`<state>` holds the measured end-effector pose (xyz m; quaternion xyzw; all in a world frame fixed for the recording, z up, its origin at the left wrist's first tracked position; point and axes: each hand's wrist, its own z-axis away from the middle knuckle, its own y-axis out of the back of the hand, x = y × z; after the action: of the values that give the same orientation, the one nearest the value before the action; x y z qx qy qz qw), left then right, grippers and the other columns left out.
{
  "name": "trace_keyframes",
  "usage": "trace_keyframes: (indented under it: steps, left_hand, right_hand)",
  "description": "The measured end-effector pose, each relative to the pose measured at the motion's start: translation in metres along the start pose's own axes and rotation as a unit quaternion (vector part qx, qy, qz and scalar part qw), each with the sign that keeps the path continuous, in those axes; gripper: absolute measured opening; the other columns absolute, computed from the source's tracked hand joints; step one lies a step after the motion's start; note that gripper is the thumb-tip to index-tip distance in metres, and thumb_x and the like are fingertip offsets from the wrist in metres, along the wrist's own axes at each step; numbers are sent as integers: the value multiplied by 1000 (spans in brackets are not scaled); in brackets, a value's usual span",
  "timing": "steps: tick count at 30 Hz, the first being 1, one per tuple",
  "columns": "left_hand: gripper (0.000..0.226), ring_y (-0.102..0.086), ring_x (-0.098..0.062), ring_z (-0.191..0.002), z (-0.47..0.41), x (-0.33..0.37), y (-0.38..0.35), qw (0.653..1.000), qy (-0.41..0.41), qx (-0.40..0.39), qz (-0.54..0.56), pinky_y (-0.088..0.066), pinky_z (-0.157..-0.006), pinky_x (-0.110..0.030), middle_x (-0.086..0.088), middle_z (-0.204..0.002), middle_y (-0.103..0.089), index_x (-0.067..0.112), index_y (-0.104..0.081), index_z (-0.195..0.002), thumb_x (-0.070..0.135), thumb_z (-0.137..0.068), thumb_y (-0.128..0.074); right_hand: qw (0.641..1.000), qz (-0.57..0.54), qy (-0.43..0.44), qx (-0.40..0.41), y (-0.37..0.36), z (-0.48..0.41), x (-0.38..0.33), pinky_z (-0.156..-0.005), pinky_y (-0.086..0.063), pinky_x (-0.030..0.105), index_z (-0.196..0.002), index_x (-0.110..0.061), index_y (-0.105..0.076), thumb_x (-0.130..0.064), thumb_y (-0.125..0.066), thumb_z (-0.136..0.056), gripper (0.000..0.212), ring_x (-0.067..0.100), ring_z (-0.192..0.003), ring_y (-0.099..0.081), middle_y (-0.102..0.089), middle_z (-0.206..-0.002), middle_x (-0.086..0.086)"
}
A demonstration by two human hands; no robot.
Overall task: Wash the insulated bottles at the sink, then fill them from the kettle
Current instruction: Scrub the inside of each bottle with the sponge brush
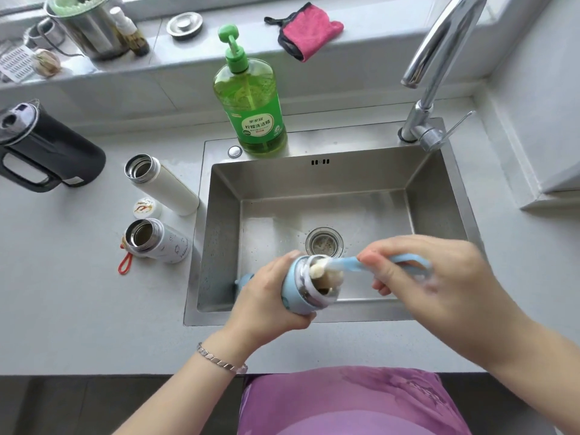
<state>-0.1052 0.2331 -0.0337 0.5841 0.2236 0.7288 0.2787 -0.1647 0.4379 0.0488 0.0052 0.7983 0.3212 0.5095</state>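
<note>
My left hand (270, 296) grips a light blue insulated bottle (298, 296) over the front of the steel sink (219, 215), its open mouth tilted to the right. My right hand (423, 274) holds the light blue handle of a bottle brush (345, 265), whose sponge head sits in the bottle's mouth. On the counter left of the sink stand two open bottles: a tall white one (163, 186) and a shorter white patterned one (157, 241). A black kettle (44, 149) stands at the far left.
A green dish-soap pump bottle (251, 98) stands on the sink's back rim, the chrome tap (433, 73) at the back right. A small white lid (146, 207) lies between the bottles, a red loop (125, 264) by the shorter one. A pink cloth (309, 31) lies on the ledge.
</note>
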Motion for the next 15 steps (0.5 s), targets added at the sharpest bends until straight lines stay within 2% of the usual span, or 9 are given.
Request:
trace_keyframes:
  steps: [2, 4, 6, 8, 11, 13, 15]
  left_hand:
    - [74, -53, -3, -94, -2, 0, 0, 1000, 0, 13, -3, -42, -78, -14, 23, -102, -55, 30, -52, -120, 24, -52, -82]
    - [74, -49, -2, -94, -3, 6, -2, 998, -33, 18, -40, -36, -77, -5, 24, -102, -52, 27, -53, -120, 24, -52, -82]
    - [74, -48, -2, -95, -3, 10, -4, 998, -43, 21, -46, -35, -76, -4, 26, -101, -51, 28, -52, -121, 24, -53, -83]
    - [73, -51, -2, -94, -4, 7, -2, 999, -22, 35, -31, -41, -78, -12, 22, -103, -55, 29, -53, -120, 23, -54, -83]
    - [75, -54, -8, -96, -7, 6, -1, 996, -23, 70, -51, -46, -78, -24, 14, -108, -59, 26, -53, -120, 25, -52, -83]
    - [78, -52, -6, -93, -9, 11, -5, 990, -69, 85, -85, -43, -74, -21, 12, -109, -61, 26, -53, -119, 26, -47, -83]
    - [79, -50, -5, -97, -8, 15, -9, 992, -73, 77, -72, -41, -77, -18, 13, -110, -60, 25, -53, -120, 27, -47, -84]
  right_hand:
    - [1000, 15, 6, 8, -1, -1, 2, -58, -47, 12, -82, -7, -70, -28, -52, -87, 28, -9, -66, -54, -56, -75, -24]
    - [999, 43, -6, -25, -12, 2, 7, -63, -47, 14, -83, -7, -69, -33, -47, -92, 35, -5, -67, -53, -62, -73, -12]
    - [997, 50, -4, -61, -14, 5, 6, -67, -45, 13, -84, -9, -68, -38, -41, -95, 41, -3, -68, -53, -61, -74, -11]
    - [998, 56, 16, -35, 1, -2, 0, -66, -42, 7, -82, -10, -68, -34, -45, -93, 35, -5, -66, -51, -55, -73, -16]
    - [998, 58, 24, 5, 9, -9, 0, -57, -46, 14, -77, -9, -69, -29, -48, -90, 31, 4, -58, -57, -59, -61, -9]
    - [998, 46, -19, -25, -6, -6, 7, -54, -45, 22, -72, -8, -68, -35, -47, -89, 38, 9, -55, -57, -60, -53, -4]
    - [995, -10, -91, -41, -12, -5, 7, -53, -46, 21, -70, -7, -68, -44, -46, -87, 47, 10, -50, -58, -61, -54, 2]
